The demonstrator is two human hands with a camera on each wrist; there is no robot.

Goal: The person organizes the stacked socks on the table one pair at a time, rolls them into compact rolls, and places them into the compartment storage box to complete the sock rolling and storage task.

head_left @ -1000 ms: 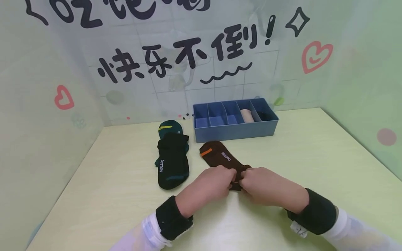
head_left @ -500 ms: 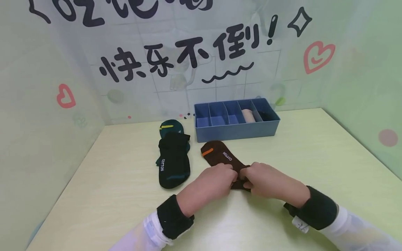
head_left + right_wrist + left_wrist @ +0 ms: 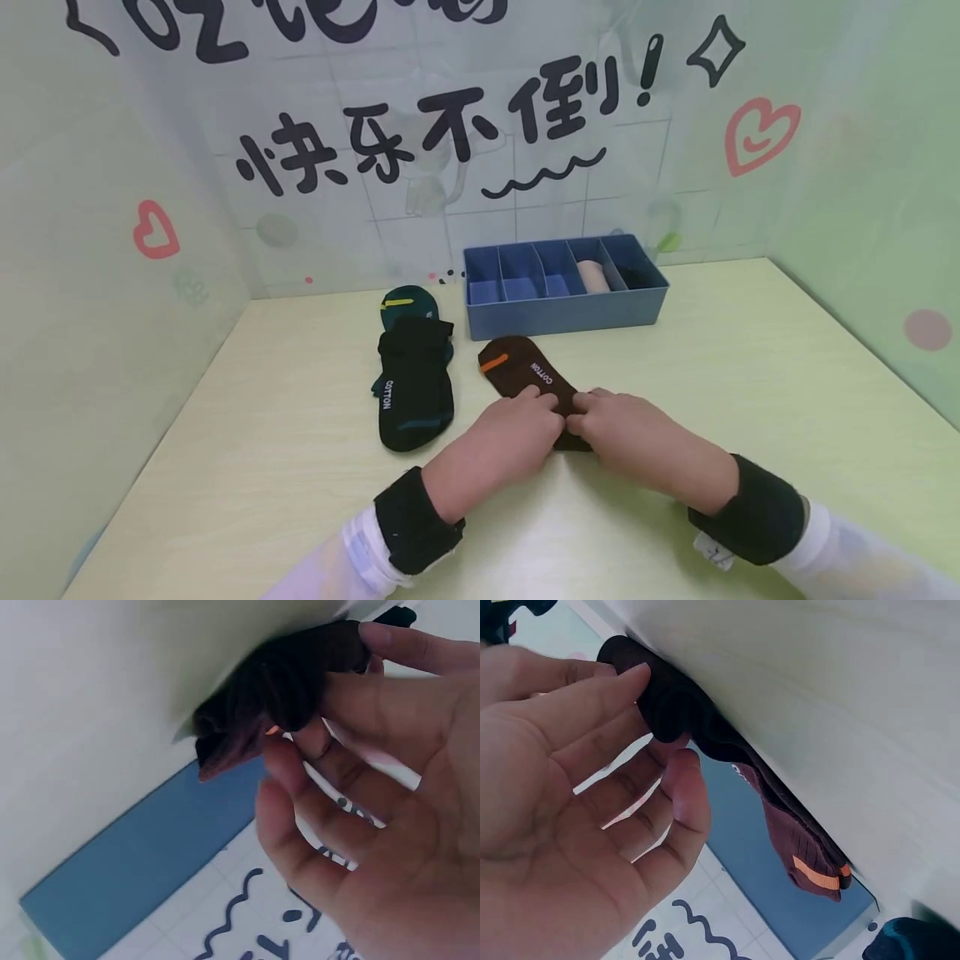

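Sock [image 3: 525,372] before organizer box [image 3: 564,312], sock pile [image 3: 414,379] left

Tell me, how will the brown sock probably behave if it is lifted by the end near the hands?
The brown sock will probably hang limp: it lies flat and its near end bunches under the fingers. It looks thin and knitted, so likely light. Being flat cloth, it should not roll or slip easily.
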